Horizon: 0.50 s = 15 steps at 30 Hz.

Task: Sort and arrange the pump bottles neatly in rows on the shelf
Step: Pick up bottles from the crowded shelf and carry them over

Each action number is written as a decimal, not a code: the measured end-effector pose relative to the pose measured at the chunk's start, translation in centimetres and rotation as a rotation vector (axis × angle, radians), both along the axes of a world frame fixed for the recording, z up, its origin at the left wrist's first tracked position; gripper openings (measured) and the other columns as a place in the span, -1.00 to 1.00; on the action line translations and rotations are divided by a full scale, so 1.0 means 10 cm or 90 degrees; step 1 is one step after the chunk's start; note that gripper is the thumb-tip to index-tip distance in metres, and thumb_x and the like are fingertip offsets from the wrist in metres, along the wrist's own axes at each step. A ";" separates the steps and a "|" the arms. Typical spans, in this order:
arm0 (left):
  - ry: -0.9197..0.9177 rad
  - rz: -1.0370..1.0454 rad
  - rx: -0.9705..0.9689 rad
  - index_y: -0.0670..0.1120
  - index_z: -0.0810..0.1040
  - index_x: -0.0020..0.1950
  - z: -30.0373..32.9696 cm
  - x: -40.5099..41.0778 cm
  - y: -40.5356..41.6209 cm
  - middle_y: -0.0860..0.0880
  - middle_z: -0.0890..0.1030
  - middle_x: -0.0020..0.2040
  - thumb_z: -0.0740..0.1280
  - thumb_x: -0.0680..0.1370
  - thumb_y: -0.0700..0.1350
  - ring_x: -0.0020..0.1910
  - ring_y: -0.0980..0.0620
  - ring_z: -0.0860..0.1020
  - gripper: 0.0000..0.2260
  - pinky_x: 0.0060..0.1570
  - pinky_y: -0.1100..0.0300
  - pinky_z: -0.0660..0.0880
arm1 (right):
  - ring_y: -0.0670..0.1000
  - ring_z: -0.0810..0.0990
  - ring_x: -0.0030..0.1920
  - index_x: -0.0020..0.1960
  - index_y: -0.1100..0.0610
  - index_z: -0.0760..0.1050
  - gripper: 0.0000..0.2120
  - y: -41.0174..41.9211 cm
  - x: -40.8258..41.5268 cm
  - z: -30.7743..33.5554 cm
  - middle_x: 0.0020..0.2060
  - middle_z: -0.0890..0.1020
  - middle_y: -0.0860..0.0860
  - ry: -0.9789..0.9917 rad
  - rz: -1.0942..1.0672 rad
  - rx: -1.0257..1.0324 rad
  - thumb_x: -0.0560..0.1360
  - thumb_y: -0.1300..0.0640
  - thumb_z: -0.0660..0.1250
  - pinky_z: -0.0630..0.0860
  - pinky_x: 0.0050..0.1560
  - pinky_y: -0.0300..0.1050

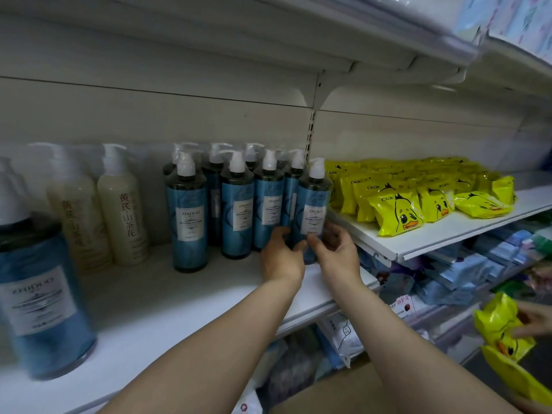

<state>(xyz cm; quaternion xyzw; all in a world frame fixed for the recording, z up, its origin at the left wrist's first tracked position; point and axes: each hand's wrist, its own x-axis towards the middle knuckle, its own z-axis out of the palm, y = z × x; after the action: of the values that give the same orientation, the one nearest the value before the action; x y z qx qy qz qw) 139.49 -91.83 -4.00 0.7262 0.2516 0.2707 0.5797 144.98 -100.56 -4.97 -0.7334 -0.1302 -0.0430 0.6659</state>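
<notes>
Yellow duck-print packets (400, 210) crowd the right-hand shelf (418, 237), blue packs (466, 273) below.

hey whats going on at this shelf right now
A person is straightening blue pump bottles on a white shelf. The left hand and the right hand hold the lower part of the rightmost blue bottle, upright at the shelf's right end. More blue bottles stand in rough rows beside it, cream bottles further left. Yellow duck packets fill the next shelf.
</notes>
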 end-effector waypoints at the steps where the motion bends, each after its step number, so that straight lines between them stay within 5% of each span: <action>1: -0.006 0.001 -0.007 -0.05 0.48 0.30 0.01 -0.05 0.00 -0.08 0.59 0.26 0.42 0.56 -0.10 0.24 -0.07 0.56 -0.68 0.08 0.24 0.43 | 0.01 0.59 0.23 0.36 0.02 0.44 -0.52 0.00 -0.04 0.01 0.20 0.63 -0.02 0.001 -0.030 -0.001 0.49 0.04 0.50 0.55 0.27 0.02; 7: -0.078 0.090 -0.004 -0.07 0.47 0.24 0.05 -0.44 0.17 -0.05 0.60 0.13 0.45 0.53 -0.06 0.12 -0.03 0.57 -0.68 0.11 0.14 0.50 | -0.02 0.60 0.12 0.21 -0.03 0.44 -0.70 0.18 -0.39 0.21 0.12 0.63 -0.04 -0.066 -0.149 0.050 0.54 0.01 0.43 0.55 0.16 -0.03; 12: -0.151 0.206 0.013 -0.06 0.44 0.25 0.01 -0.80 0.41 -0.03 0.53 0.14 0.47 0.51 -0.06 0.07 0.03 0.53 -0.63 0.03 0.18 0.45 | -0.11 0.57 0.04 0.26 0.04 0.45 -0.71 0.52 -0.74 0.31 0.00 0.60 -0.12 -0.029 0.005 0.077 0.58 0.05 0.39 0.43 -0.03 -0.33; 15: -0.152 0.252 0.011 -0.05 0.41 0.30 -0.04 -0.96 0.63 -0.07 0.49 0.26 0.47 0.51 -0.02 0.21 -0.04 0.51 -0.57 0.21 0.01 0.49 | -0.07 0.55 0.16 0.39 0.11 0.44 -0.61 0.76 -0.90 0.25 0.13 0.61 -0.08 0.001 0.117 0.043 0.60 0.03 0.36 0.42 0.09 -0.27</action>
<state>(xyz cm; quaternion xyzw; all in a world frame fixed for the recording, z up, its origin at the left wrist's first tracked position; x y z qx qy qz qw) 129.87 -85.52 -4.36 0.6307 0.3164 0.4653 0.5345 135.96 -92.96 -2.45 -0.6956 -0.1948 0.0142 0.6914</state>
